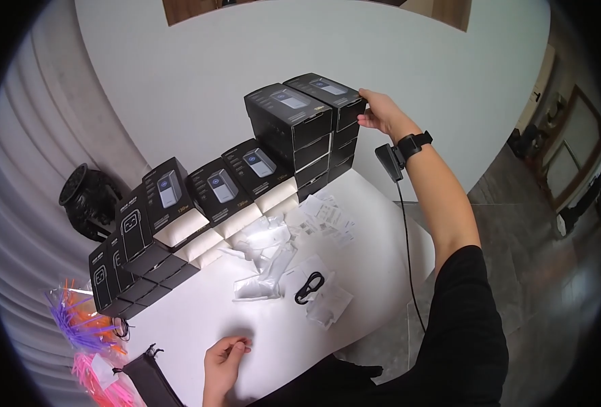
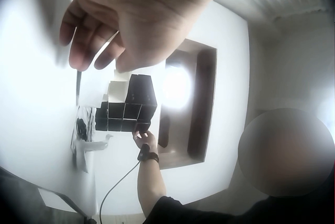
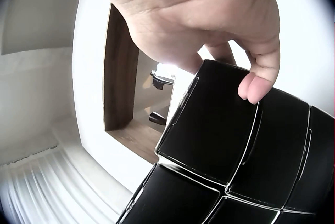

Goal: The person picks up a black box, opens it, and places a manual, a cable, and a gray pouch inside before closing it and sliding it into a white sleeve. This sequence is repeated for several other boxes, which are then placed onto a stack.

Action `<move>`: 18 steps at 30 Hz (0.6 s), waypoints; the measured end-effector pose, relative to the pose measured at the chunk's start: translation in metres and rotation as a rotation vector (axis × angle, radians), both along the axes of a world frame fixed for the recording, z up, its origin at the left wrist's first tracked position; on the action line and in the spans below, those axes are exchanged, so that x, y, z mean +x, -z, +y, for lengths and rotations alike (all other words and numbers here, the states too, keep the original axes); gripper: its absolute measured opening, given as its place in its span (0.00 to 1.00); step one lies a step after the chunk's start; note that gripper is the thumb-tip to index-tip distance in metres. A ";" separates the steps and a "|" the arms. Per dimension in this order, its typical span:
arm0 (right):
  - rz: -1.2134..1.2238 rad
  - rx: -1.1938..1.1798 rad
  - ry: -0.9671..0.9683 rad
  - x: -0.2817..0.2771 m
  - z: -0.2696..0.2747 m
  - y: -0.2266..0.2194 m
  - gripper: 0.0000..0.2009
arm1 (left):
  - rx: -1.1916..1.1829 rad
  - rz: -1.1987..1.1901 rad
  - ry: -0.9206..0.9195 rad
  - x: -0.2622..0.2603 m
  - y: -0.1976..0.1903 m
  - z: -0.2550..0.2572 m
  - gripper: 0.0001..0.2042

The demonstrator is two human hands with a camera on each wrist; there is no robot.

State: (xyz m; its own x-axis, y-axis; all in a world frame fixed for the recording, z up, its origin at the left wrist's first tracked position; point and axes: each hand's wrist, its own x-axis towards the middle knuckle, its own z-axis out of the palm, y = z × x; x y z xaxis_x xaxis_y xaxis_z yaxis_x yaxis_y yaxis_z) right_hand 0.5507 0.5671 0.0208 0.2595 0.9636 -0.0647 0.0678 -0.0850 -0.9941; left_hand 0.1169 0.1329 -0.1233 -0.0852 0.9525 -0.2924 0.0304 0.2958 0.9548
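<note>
My right hand [image 1: 380, 114] is at the right end of the tall stack, gripping the corner of the top black box [image 1: 324, 88]. In the right wrist view, its fingertips [image 3: 255, 89] reach the seam between this box [image 3: 209, 119] and the box under it. The thumb is mostly hidden there. Beside it, another black box [image 1: 288, 102] tops the neighbouring column; both carry a printed picture of a device. Low over the white table's near side is my left hand [image 1: 224, 365], fingers loosely curled and holding nothing.
Lower rows of black boxes [image 1: 220, 186] step down leftward. Crumpled clear wrappers [image 1: 263, 254], paper slips [image 1: 327, 220] and a coiled black cable [image 1: 309, 288] lie on the white table [image 1: 375, 271]. Left stand bagged colourful sticks [image 1: 83, 319], a black pouch [image 1: 152, 380] and a dark carved pot [image 1: 87, 200].
</note>
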 end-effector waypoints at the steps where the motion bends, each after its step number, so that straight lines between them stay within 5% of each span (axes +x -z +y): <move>1: -0.015 0.002 0.013 -0.002 -0.001 0.000 0.22 | 0.002 0.006 0.005 0.002 -0.004 0.001 0.09; 13: 0.200 0.098 -0.176 0.007 -0.019 -0.002 0.23 | 0.024 0.024 0.037 0.001 -0.003 -0.002 0.08; 18: 0.415 0.350 0.162 -0.011 -0.069 0.012 0.16 | 0.087 -0.051 0.002 -0.007 -0.011 -0.004 0.11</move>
